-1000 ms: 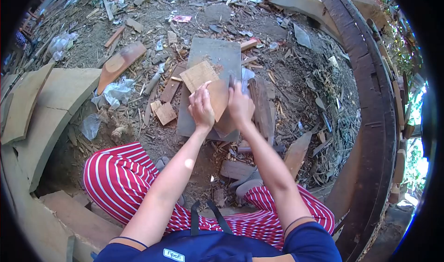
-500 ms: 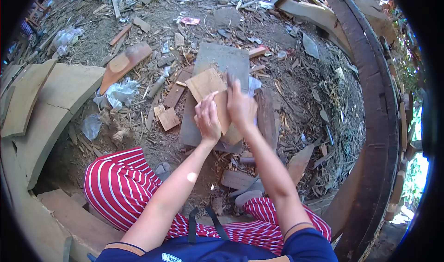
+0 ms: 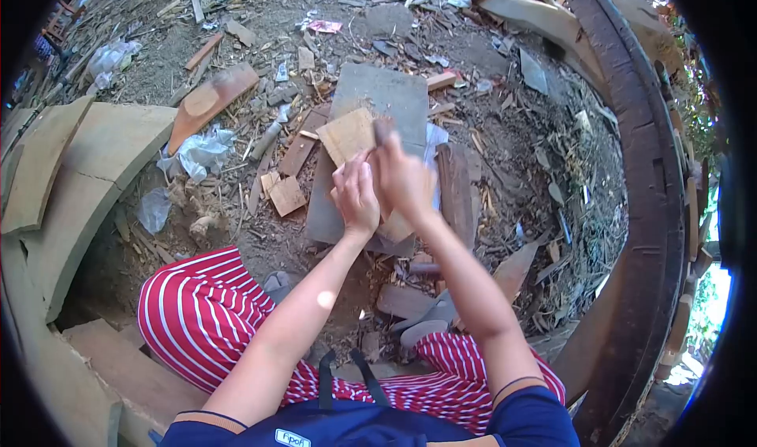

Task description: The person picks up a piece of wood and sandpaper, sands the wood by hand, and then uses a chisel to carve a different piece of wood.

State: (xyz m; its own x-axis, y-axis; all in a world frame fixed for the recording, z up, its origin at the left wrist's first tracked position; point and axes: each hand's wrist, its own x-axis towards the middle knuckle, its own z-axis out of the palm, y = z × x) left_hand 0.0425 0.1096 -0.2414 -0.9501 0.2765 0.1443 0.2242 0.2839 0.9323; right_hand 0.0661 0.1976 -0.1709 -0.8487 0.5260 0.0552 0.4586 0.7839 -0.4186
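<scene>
A thin wooden piece point(image 3: 346, 135) lies tilted on a flat grey board point(image 3: 378, 92) on the ground in front of me. My left hand point(image 3: 356, 197) grips the near side of this wood with curled fingers. Close beside it on the right, my right hand point(image 3: 407, 181) is closed around a small dark tool point(image 3: 384, 130). Its dark end rests at the right edge of the wood; blur and my fingers hide its kind. Part of the wood is hidden behind both hands.
Small wood blocks point(image 3: 286, 195) and a dark plank point(image 3: 455, 187) flank the grey board. Large curved timbers stand at left point(image 3: 102, 159) and right point(image 3: 650, 171). Wood scraps and plastic bags point(image 3: 203, 155) litter the dirt. My knees in striped cloth point(image 3: 193, 309) are close below.
My right hand and the dark tool have shifted slightly left, nearer my left hand. The wooden piece has turned a little, while my left hand stays on it.
</scene>
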